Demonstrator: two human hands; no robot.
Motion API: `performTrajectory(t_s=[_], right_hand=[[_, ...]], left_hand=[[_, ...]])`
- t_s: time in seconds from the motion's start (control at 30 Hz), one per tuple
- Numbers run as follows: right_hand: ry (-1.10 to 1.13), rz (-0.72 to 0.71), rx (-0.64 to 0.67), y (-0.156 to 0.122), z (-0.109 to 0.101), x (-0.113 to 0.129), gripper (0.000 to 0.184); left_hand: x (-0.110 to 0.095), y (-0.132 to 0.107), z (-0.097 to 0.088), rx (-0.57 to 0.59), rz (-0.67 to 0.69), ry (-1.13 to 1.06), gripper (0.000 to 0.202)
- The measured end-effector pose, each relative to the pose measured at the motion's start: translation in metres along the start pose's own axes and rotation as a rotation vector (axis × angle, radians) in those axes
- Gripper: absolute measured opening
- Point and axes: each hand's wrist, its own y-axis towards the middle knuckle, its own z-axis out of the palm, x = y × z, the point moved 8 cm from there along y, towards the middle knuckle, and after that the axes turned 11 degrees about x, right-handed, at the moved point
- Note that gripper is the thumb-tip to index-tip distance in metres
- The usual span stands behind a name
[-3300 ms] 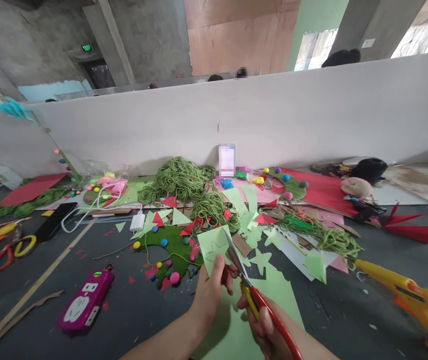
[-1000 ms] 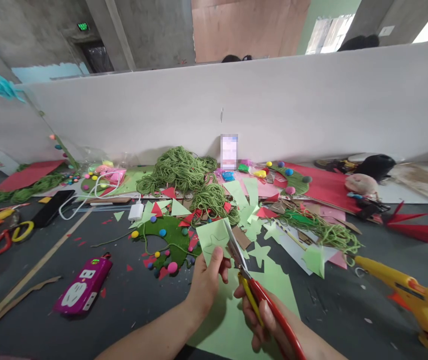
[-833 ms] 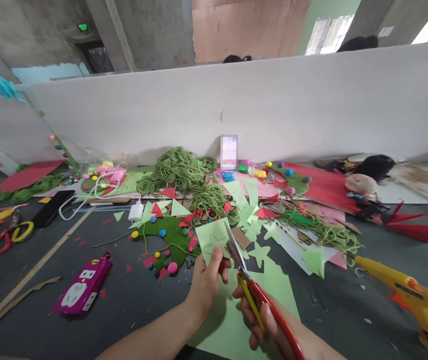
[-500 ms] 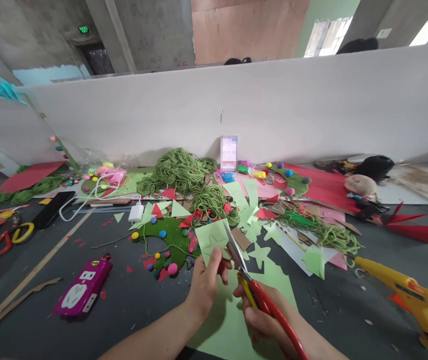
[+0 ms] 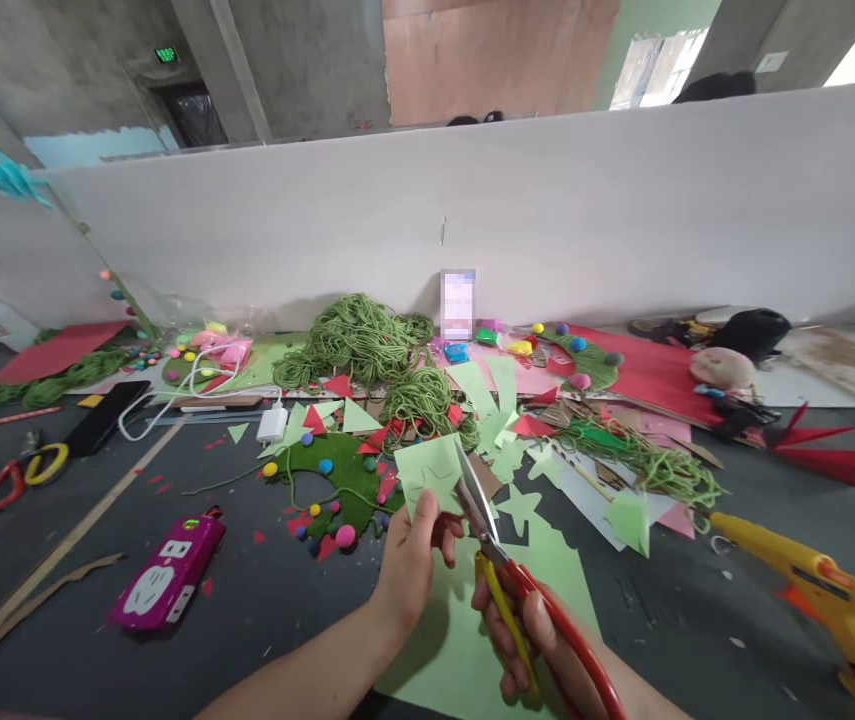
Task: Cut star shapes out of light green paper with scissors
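Pinched between the thumb and fingers of my left hand (image 5: 416,555) is a small light green paper (image 5: 427,468) with a star outline drawn on it. My right hand (image 5: 528,635) grips scissors (image 5: 498,565) with one red and one yellow handle. Their blades are spread and lie at the right edge of the held paper. Beneath both hands lies a large light green sheet (image 5: 464,650). A cut-out green star (image 5: 521,508) rests just beyond the scissors. To the left sits a dark green felt piece (image 5: 333,468) with coloured pom-poms.
A purple device (image 5: 168,572) and a second pair of scissors (image 5: 22,478) lie to the left. At right is a yellow glue gun (image 5: 821,585). Green yarn (image 5: 359,340) heaps before a propped phone (image 5: 458,305) and a white partition (image 5: 584,220). Red and green scraps litter the middle.
The scissors' handles have spread apart and the blades opened at the paper's edge. The held paper has shifted slightly right. At the far left, another person's hand has left the view.
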Motion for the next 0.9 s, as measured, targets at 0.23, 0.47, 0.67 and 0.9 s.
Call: performTrajectory(t_s=[0.23, 0.47, 0.67, 0.9], right_hand=[[-0.076, -0.003, 0.014, -0.002, 0.005, 0.008, 0.082], [-0.071, -0.012, -0.017, -0.003, 0.006, 0.012, 0.08], [-0.048, -0.032, -0.049, -0.001, 0.003, 0.008, 0.078], [-0.075, -0.056, -0.037, 0.0, 0.002, 0.009, 0.076]], left_hand=[[0.001, 0.002, 0.0, 0.0, 0.005, 0.021, 0.064], [-0.001, -0.001, 0.002, 0.016, 0.002, 0.088, 0.067], [-0.004, -0.002, 0.005, 0.011, -0.026, 0.117, 0.068], [-0.003, -0.003, 0.006, 0.004, -0.031, 0.092, 0.067]])
